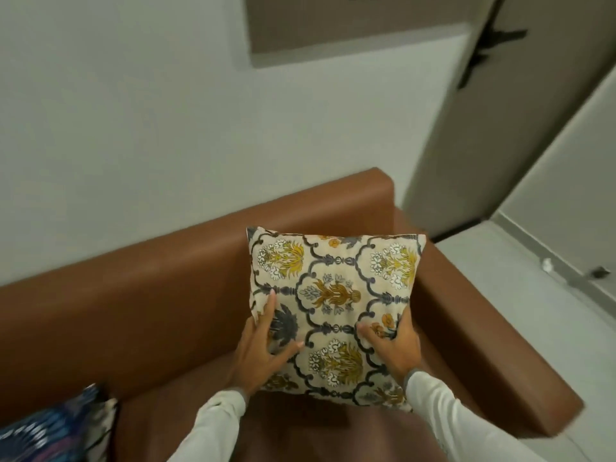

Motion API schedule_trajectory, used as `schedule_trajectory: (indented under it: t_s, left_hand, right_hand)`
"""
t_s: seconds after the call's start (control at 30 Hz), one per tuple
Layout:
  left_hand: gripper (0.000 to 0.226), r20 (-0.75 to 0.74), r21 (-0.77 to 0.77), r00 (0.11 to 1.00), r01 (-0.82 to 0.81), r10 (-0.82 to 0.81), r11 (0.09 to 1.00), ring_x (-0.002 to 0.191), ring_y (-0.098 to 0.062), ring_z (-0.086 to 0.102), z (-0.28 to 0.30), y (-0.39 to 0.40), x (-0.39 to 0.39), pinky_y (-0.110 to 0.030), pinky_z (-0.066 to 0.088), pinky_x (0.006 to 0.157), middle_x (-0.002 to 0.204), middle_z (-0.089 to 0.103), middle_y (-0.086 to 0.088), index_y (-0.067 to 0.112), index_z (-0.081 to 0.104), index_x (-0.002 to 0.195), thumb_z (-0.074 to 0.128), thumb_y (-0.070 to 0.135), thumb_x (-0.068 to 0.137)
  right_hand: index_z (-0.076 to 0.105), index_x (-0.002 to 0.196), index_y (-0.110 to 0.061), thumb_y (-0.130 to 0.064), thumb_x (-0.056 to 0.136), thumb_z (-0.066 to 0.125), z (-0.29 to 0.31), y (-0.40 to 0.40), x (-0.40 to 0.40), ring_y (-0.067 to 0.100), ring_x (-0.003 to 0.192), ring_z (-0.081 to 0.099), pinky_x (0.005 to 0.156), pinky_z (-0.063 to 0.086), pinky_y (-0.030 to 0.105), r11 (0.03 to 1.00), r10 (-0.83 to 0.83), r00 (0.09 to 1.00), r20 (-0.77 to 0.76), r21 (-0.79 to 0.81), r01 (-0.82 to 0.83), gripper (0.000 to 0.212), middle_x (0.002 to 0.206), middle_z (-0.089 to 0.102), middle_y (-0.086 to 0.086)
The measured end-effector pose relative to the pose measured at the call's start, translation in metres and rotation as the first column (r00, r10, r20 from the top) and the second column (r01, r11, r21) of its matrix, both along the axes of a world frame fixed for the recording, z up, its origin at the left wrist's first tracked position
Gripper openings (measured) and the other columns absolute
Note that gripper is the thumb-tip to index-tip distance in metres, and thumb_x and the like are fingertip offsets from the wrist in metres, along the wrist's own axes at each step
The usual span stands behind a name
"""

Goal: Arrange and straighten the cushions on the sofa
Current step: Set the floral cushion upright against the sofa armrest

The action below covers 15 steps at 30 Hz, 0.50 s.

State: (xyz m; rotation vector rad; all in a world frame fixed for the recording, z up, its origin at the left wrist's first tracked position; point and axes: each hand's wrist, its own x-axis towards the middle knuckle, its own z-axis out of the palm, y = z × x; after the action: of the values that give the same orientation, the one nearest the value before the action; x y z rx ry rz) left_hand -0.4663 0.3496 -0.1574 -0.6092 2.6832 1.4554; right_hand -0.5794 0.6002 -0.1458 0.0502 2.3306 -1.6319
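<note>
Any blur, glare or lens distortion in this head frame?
Head view: patterned cushion and both hands sharp; door and blue cushion at the edges soft, smeared; sofa back bowed by the wide lens; lighting even, with a faint sheen only.

Pale wall [133, 111] across upper left and centre. Taupe panel [333, 25] recessed at top centre. Beige door [520, 128] with dark handle [490, 45] at upper right. Light floor [520, 278] at right, blurred.
</note>
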Motion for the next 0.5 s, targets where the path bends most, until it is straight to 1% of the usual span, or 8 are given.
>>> schedule_trajectory:
  t_s: [0.03,0.1,0.2,0.3,0.37,0.43,0.47,0.5]
  left_hand:
    - [0.115,-0.007,0.006,0.999,0.037,-0.037,0.999,0.155,-0.028,0.032,-0.009,0.015,-0.022,-0.049,0.032,0.123,0.167,0.026,-0.005,0.071,-0.006,0.154,0.079,0.070,0.077]
    - [0.122,-0.017,0.005,0.995,0.102,-0.102,0.995,0.155,-0.028,0.031,-0.027,0.042,-0.063,-0.047,0.031,0.123,0.165,0.027,-0.006,0.070,-0.006,0.155,0.083,0.069,0.072]
    - [0.125,-0.031,-0.011,0.984,0.175,-0.175,0.985,0.156,-0.028,0.027,-0.056,0.070,-0.109,-0.045,0.029,0.124,0.165,0.027,-0.008,0.066,-0.004,0.158,0.086,0.067,0.070]
    - [0.125,-0.042,-0.079,0.970,0.234,-0.238,0.969,0.143,-0.030,0.042,-0.087,0.084,-0.135,-0.042,0.037,0.120,0.143,0.040,-0.007,0.066,-0.006,0.158,0.086,0.065,0.072]
    - [0.126,-0.031,-0.112,0.958,0.280,-0.285,0.954,0.134,-0.027,0.046,-0.105,0.089,-0.146,-0.038,0.039,0.116,0.133,0.042,-0.006,0.069,-0.010,0.155,0.087,0.061,0.074]
    - [0.127,-0.030,-0.110,0.951,0.304,-0.309,0.946,0.129,-0.025,0.047,-0.119,0.095,-0.156,-0.026,0.034,0.107,0.129,0.042,-0.006,0.073,-0.013,0.151,0.088,0.057,0.075]
    - [0.127,-0.036,-0.109,0.950,0.305,-0.311,0.946,0.127,-0.024,0.048,-0.125,0.097,-0.161,-0.022,0.031,0.103,0.128,0.042,-0.006,0.074,-0.014,0.150,0.088,0.056,0.076]
    - [0.126,-0.041,-0.110,0.952,0.297,-0.302,0.949,0.124,-0.025,0.049,-0.131,0.098,-0.166,-0.021,0.031,0.100,0.127,0.043,-0.007,0.074,-0.013,0.150,0.087,0.057,0.076]
  right_hand:
    - [0.039,0.155,-0.032,-0.044,0.068,0.098,-0.008,0.020,-0.012,0.021,0.125,0.066,0.110,0.053,0.047,1.000,-0.027,1.000,-0.005,0.012,0.027,0.106,0.139,0.067,-0.006]
    - [0.039,0.153,-0.035,-0.049,0.059,0.101,-0.025,0.053,-0.035,0.017,0.124,0.067,0.111,0.053,0.046,0.997,-0.076,0.997,-0.024,0.029,0.076,0.113,0.136,0.068,-0.010]
    - [0.042,0.147,-0.035,-0.040,0.058,0.104,-0.053,0.089,-0.063,0.017,0.127,0.063,0.112,0.050,0.041,0.988,-0.128,0.989,-0.074,0.080,0.134,0.109,0.138,0.064,-0.011]
    - [0.046,0.147,-0.023,-0.038,0.057,0.105,-0.084,0.111,-0.084,0.019,0.128,0.059,0.114,0.048,0.043,0.973,-0.165,0.975,-0.148,0.140,0.186,0.108,0.139,0.061,-0.002]
    - [0.047,0.145,-0.021,-0.039,0.056,0.105,-0.103,0.122,-0.095,0.019,0.127,0.058,0.114,0.048,0.042,0.966,-0.168,0.972,-0.163,0.170,0.196,0.108,0.137,0.062,-0.001]
    - [0.046,0.145,-0.024,-0.050,0.056,0.102,-0.117,0.130,-0.104,0.022,0.130,0.051,0.114,0.045,0.045,0.951,-0.160,0.972,-0.173,0.236,0.199,0.109,0.137,0.060,-0.001]
    - [0.047,0.143,-0.025,-0.057,0.055,0.099,-0.122,0.133,-0.108,0.024,0.131,0.046,0.114,0.044,0.047,0.939,-0.148,0.973,-0.178,0.284,0.195,0.107,0.136,0.058,-0.001]
    - [0.048,0.140,-0.024,-0.065,0.054,0.094,-0.128,0.136,-0.112,0.025,0.130,0.042,0.113,0.044,0.048,0.921,-0.137,0.973,-0.184,0.337,0.194,0.105,0.134,0.057,0.001]
